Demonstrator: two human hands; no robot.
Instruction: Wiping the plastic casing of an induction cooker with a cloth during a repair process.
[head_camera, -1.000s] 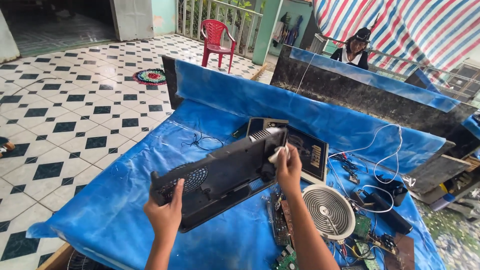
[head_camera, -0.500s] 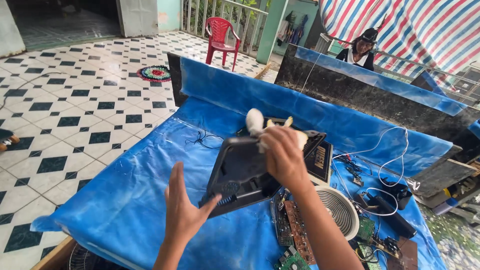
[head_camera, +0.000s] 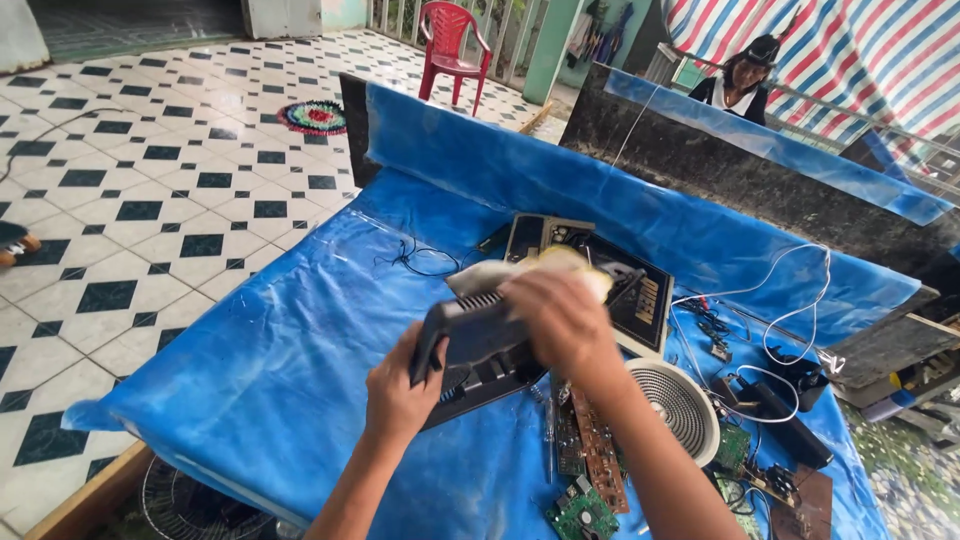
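Your left hand is closed around the near corner of a black plastic case, holding it tipped up over the blue sheet that covers the worktop. Your right hand presses a pale cloth onto the top of the case, fingers curled over it. Just behind the case lies a flat black panel. A round coil sits to the right, near green circuit boards and white wires. A red chair stands far back on the tiled floor.
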